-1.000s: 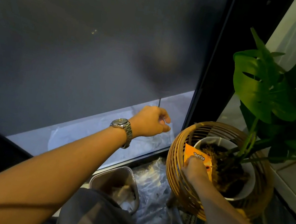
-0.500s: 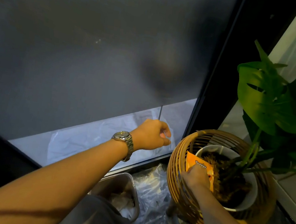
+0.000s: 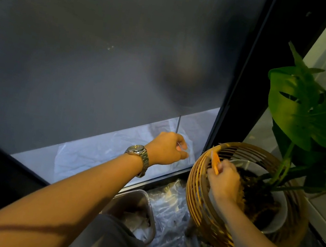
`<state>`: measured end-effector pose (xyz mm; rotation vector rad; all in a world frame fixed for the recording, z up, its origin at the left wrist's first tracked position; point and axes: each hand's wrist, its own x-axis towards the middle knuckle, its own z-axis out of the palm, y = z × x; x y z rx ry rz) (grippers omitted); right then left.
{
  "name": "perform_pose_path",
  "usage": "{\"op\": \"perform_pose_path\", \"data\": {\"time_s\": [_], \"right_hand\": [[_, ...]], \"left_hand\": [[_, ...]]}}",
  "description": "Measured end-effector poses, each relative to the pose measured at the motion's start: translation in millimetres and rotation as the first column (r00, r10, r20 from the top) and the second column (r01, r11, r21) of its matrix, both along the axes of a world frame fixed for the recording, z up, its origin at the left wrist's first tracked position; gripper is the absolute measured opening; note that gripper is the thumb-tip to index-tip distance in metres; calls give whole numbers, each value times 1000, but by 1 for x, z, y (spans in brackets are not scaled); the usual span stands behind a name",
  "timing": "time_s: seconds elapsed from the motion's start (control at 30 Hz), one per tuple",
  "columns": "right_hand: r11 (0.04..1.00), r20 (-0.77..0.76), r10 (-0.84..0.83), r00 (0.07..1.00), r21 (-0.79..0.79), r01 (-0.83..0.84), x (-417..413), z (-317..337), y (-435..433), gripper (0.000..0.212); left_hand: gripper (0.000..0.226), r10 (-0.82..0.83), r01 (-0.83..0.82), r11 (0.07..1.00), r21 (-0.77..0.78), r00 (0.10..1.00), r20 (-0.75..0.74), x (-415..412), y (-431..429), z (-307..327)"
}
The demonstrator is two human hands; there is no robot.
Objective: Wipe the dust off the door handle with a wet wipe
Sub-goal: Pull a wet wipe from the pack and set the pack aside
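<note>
Head: left hand [image 3: 166, 148] pinches thin, perhaps metal rod [image 3: 178, 123]; right hand [image 3: 224, 181] grips orange packet [image 3: 214, 164].

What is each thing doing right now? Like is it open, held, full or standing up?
left hand, curled round the end of the thin rod
right hand, pinching the orange packet
orange packet, held on edge inside the wicker basket
white pot, upright in the basket, filled with soil
plant, standing, leaves green
bin, open, crumpled stuff inside
</note>
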<state>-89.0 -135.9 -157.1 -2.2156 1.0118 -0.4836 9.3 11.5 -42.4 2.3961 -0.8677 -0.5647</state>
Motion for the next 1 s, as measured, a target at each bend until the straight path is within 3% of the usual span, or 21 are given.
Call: {"op": "perform_pose_path", "data": {"time_s": [0.1, 0.23, 0.33, 0.4, 0.53, 0.63, 0.7, 0.8, 1.0], "right_hand": [[992, 267, 126, 955, -40, -119, 17, 35, 20, 32], [932, 498, 363, 787, -183, -314, 32, 79, 52, 35], [859, 506, 512, 694, -305, -412, 41, 102, 74, 22], [787, 485, 617, 620, -397, -472, 47, 120, 86, 17], [557, 335, 830, 445, -515, -651, 53, 157, 105, 10], [595, 356, 800, 482, -371, -713, 55, 179, 123, 27], [642, 417, 747, 518, -247, -726, 54, 191, 141, 32], [659, 586, 623, 519, -36, -751, 53, 211, 172, 27], [708, 404, 667, 627, -79, -702, 61, 243, 221, 42]], "left_hand": [[37, 113, -116, 993, -22, 987, -113, -5, -9, 9], [50, 271, -360, 919, -161, 874, -403, -5, -12, 32], [28, 329, -550, 792, -264, 749, -575, 0, 0, 51], [12, 400, -686, 653, -320, 672, -624, 3, 15, 64], [13, 435, -800, 424, -425, 591, -680, 7, 60, 86], [13, 454, -804, 345, -484, 595, -664, 7, 91, 104], [24, 466, -790, 317, -525, 612, -639, 5, 109, 115], [32, 478, -733, 347, -585, 675, -562, 0, 135, 127], [35, 529, -670, 377, -640, 723, -445, -10, 174, 150]]}}
